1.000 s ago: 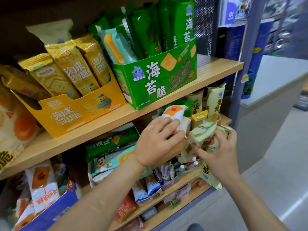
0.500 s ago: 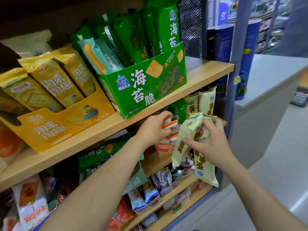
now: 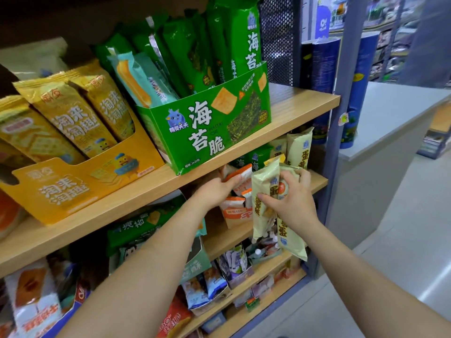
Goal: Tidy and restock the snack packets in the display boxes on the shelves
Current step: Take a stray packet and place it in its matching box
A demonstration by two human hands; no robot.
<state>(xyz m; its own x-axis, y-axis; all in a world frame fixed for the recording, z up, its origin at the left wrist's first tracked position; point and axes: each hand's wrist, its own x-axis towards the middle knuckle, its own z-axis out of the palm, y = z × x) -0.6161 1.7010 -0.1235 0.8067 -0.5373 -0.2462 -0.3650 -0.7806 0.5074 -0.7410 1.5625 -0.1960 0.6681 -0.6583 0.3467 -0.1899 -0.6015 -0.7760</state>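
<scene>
- The shelves are flat boards of pale wood grain, held by a blue-grey metal post.
- On the upper board a glossy green cardboard box with a slanted cut front holds tall, shiny green packets on end. Just beside it a yellow cardboard box holds crinkled yellow foil packets leaning back.
- On the board below, a small orange box holds an orange-and-white packet standing upright.
- The left hand reaches under the upper board, fingertips against that packet's top edge. Whether it pinches the packet I cannot tell.
- The right hand grips two long, matte cream packets in front of the lower board. Its fingers curl over their tops and its thumb lies across the front, with the packets hanging downward.
</scene>
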